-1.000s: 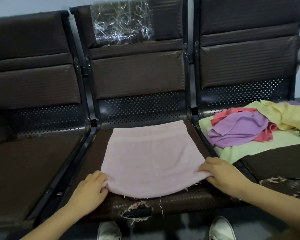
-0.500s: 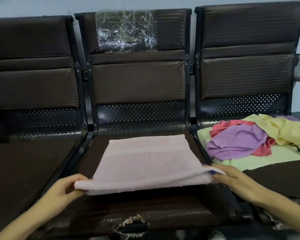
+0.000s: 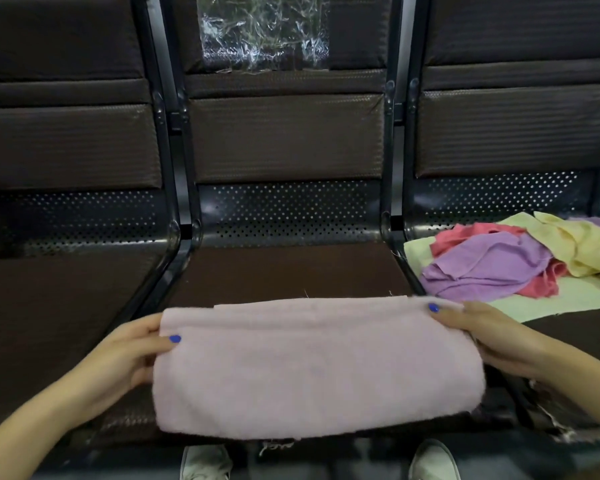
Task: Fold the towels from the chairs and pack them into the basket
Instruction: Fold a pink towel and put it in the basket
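A pale pink towel (image 3: 316, 368) is held folded over at the front of the middle chair seat (image 3: 291, 271), its doubled edge toward the chair back. My left hand (image 3: 132, 355) pinches its left end, thumb on top. My right hand (image 3: 482, 330) pinches its right end the same way. A loose heap of towels (image 3: 499, 265) in purple, red, yellow and pale green lies on the right chair seat. No basket is in view.
Three dark brown chairs stand in a row with black metal frames between them. The left seat (image 3: 49, 323) holds nothing. Crinkled clear plastic (image 3: 264, 32) is taped to the middle backrest. My shoes (image 3: 205, 462) show below the torn seat front.
Both hands lifted the towel's near edge, carried it over the far edge, and drew the folded towel toward the front of the seat. The camera moved closer.
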Tool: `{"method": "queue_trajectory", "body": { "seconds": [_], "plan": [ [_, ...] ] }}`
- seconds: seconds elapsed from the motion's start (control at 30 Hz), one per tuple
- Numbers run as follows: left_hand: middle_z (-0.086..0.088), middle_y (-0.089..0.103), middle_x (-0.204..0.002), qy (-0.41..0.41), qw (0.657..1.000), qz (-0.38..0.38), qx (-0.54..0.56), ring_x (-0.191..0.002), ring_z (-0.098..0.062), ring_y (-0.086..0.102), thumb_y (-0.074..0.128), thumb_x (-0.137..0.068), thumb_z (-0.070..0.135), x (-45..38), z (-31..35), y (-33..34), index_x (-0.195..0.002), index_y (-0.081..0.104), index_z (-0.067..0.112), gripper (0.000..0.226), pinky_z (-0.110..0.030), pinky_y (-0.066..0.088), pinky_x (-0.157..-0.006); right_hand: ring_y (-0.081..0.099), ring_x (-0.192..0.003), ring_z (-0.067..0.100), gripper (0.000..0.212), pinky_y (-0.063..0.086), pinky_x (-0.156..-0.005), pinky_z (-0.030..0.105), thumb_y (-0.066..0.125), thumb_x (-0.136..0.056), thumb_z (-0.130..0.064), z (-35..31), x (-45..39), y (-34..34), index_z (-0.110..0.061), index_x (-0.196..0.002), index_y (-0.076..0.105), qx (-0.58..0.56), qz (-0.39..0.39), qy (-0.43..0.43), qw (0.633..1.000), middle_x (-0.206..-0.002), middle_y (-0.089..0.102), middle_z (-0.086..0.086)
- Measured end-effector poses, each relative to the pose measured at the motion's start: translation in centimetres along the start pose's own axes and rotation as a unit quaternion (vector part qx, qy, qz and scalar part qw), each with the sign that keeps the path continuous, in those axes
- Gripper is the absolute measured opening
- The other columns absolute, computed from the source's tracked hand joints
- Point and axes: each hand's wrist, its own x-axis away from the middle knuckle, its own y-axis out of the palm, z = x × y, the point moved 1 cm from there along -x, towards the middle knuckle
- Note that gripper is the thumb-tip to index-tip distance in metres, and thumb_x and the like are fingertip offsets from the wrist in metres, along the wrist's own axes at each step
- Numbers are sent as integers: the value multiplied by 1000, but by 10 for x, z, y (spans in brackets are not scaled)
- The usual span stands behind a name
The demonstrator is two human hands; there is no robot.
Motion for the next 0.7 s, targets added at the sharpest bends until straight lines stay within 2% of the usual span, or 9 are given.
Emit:
{"method": "queue_trajectory", "body": {
  "seconds": [0.07,0.1,0.17,0.23,0.3,0.4,0.47,0.57,0.7],
  "plan": [
    [-8,74,-98,-7,997,79,-26,-90,-25,69,65,-82,5,-32,-6,4,-105,68,11,25,-41,54,-75,67,-58,14,24,50,-46,23,51,-97,-19,-7,-16,61,-2,-100,67,46,47,41,997,-75,72,7],
    [-8,73,-96,-11,992,111,-51,-88,-24,68,56,-89,0,-47,-10,5,-104,66,10,21,-41,53,-77,64,-53,12,22,47,-43,22,52,-97,-19,-7,-26,66,-3,-99,67,76,67,22,995,-70,70,4],
    [-10,71,-97,-14,982,134,-134,-85,-24,66,54,-92,0,-74,-23,4,-94,64,12,15,-41,51,-78,58,-44,11,17,45,-37,22,54,-96,-19,0,-45,70,-7,-88,63,134,104,15,985,-62,63,3],
    [-11,69,-92,-28,960,118,-254,-82,-26,66,58,-92,8,-92,-39,5,-84,62,14,11,-40,50,-74,51,-37,11,22,41,-34,21,56,-94,-12,8,-53,64,-10,-73,50,195,83,71,975,-52,53,2],
    [-5,65,-82,-48,933,103,-341,-74,-20,62,58,-93,17,-101,-47,8,-77,57,16,16,-34,44,-63,42,-39,11,25,38,-36,18,58,-91,-8,18,-54,64,-12,-71,45,207,57,122,969,-53,45,2],
    [-13,59,-79,-42,912,136,-385,-68,-19,51,52,-96,23,-110,-47,12,-81,53,6,23,-30,32,-57,42,-47,15,20,41,-40,20,61,-90,-14,21,-55,58,-11,-72,51,179,66,142,971,-61,45,5],
    [-16,60,-83,-37,901,149,-407,-69,-21,51,50,-98,24,-116,-46,14,-87,53,2,24,-30,31,-57,45,-50,18,21,42,-41,20,66,-87,-20,19,-55,61,-10,-72,56,193,83,141,968,-62,48,7],
    [-12,59,-80,-20,893,164,-419,-68,-25,55,47,-99,22,-117,-48,17,-84,48,8,20,-30,35,-58,42,-49,16,30,32,-41,19,68,-84,-14,21,-59,65,-11,-63,47,265,123,96,951,-57,45,4],
    [-16,61,-81,3,899,191,-394,-76,-37,61,47,-99,21,-117,-49,14,-85,48,10,17,-35,38,-59,44,-54,20,19,30,-41,22,63,-88,-9,19,-60,60,-5,-77,48,237,171,48,955,-66,48,11]
  ]
}}
